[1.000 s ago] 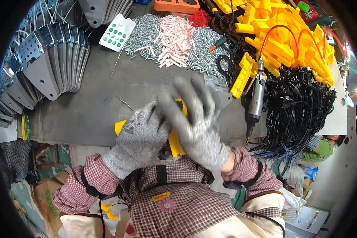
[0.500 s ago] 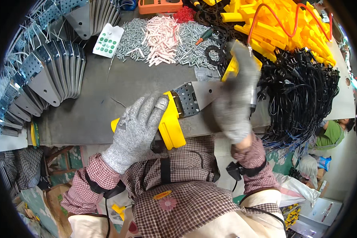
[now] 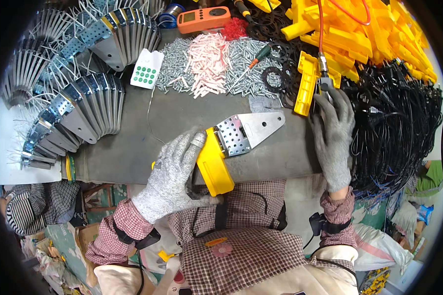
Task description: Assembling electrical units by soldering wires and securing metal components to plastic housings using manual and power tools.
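My left hand (image 3: pixel 170 177), in a grey glove, is wrapped round a yellow plastic housing (image 3: pixel 214 164) near the table's front edge. Out of the housing's right side sticks a perforated metal bracket (image 3: pixel 233 135) with a flat, tapering metal plate (image 3: pixel 263 127). At the right, my gloved right hand (image 3: pixel 333 142) has its fingers bent over the upper end of an air tool (image 3: pixel 325 83) on a red hose (image 3: pixel 320 29). Most of the tool is hidden under the hand. A yellow plastic shell part (image 3: pixel 306 83) lies just left of those fingers.
Piles of screws (image 3: pixel 253 61) and pink plugs (image 3: pixel 207 64) lie behind, with a screwdriver (image 3: pixel 260 56) on top. Yellow parts (image 3: pixel 364 37) and black cords (image 3: pixel 394 132) crowd the right. Metal bracket assemblies (image 3: pixel 91 105) stand at the left. An orange meter (image 3: pixel 203 19) sits farther back.
My right hand has moved right, from beside the metal plate to the cords, uncovering the plate's tip. My left hand still holds the yellow housing. The whole view has shifted slightly.
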Tool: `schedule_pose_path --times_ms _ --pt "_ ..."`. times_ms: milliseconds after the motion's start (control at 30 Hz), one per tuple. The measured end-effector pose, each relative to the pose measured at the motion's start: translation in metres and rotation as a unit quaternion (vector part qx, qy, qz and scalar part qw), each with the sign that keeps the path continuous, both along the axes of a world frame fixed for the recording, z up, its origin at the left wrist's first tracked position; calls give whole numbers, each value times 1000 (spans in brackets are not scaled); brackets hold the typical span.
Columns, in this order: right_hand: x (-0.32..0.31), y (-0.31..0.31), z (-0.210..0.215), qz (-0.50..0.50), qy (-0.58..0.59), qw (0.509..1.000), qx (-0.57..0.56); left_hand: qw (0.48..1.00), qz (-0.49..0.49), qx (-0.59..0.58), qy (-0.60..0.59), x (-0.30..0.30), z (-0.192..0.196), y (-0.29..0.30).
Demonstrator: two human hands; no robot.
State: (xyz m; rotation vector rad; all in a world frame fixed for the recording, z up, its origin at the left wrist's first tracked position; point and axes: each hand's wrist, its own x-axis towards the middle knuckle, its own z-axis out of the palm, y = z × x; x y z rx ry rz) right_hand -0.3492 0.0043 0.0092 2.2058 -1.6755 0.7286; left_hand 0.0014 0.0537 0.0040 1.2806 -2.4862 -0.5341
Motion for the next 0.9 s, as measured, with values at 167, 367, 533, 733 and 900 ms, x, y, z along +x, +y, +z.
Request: schedule_pose_path --times_ms 167,367,533,733,900 --pt "-14 3 -4 -36 -124 991 18 999 14 25 32 -1 12 1" --pt "-12 7 -19 -83 -134 987 30 998 51 33 -3 -25 9 3" --pt "-12 2 -20 -83 -127 988 37 999 19 -13 -41 -18 19 -9" --pt "-14 2 -25 -88 -129 987 26 997 -14 -23 -70 -6 42 -20" --pt "-16 1 -27 -86 -135 986 38 996 -6 25 -84 -1 39 -23"
